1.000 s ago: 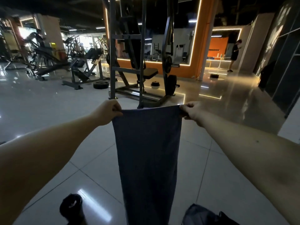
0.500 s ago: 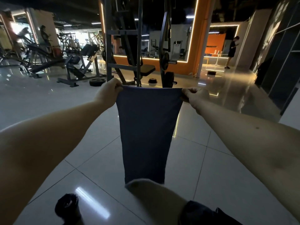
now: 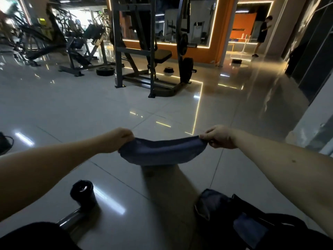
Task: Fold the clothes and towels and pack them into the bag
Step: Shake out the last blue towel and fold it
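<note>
Leftmost, the left hand [image 3: 119, 140] is closed in a pinch on one end of the blue towel [image 3: 162, 153], held sagging at centre frame above a knee [image 3: 162, 181]; its other end, at three o'clock, is pinched by the right hand [image 3: 219, 137]. The dark bag [image 3: 252, 224] is found at five o'clock. If either pinch is loosened, the fold could be lost.
</note>
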Tool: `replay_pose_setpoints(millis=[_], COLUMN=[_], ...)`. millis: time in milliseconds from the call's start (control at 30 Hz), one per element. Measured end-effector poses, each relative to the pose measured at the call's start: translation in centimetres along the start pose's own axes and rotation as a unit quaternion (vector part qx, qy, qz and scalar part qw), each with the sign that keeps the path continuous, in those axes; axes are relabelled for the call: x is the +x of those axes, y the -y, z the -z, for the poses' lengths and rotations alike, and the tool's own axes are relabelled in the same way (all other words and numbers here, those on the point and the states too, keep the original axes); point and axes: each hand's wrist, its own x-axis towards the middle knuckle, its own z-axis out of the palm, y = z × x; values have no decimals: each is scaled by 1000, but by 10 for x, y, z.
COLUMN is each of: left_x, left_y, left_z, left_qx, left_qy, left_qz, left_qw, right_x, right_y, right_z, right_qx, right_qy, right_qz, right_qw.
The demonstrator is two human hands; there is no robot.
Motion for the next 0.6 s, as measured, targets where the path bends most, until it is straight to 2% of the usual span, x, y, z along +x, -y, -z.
replay_pose_setpoints(millis=[100,267,433,600], left_x=[-10,-16,-12,5], left_y=[16,41,64,93], left_z=[-30,-73,-110,-143], left_qx=[-28,-63,-29,9], left_qy=[65,170,224,284], left_qz=[23,51,78,97], left_qw=[997,982,971,954], right_x=[5,21,55,102], right_y=[-25,-51,-79,-102], right_z=[-9,-27,-51,-78], right_qx=[-45,-117,-237,-313], right_qy=[73,116,148,152], right_qz=[-55,-102,-97,-75], right_qw=[995,981,955,935])
